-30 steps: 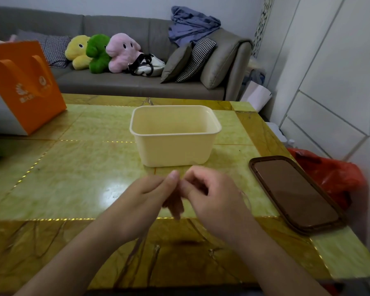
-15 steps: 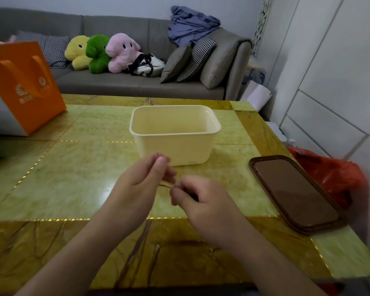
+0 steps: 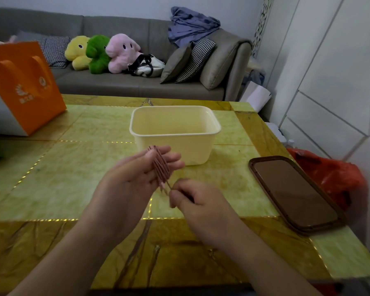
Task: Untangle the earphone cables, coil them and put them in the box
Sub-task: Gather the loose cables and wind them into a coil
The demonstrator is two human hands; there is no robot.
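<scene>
A pinkish-brown earphone cable (image 3: 161, 167) is wound in several loops across the outstretched fingers of my left hand (image 3: 128, 182), and the thumb presses the loops near the fingertips. My right hand (image 3: 197, 201) pinches the loose end of the cable just below and to the right of the coil. Both hands hover over the table, just in front of the cream plastic box (image 3: 175, 146), which stands open and looks empty inside.
A brown rectangular lid or tray (image 3: 295, 193) lies flat at the table's right edge. An orange paper bag (image 3: 24, 82) stands at the far left. A red plastic bag (image 3: 333, 178) sits beyond the right edge. A sofa with plush toys lies behind the yellow-green table (image 3: 73, 178).
My hands were close together with the cable hidden. The left hand has risen and spread its fingers, showing the wound coil, while the right hand has dropped back with the loose end.
</scene>
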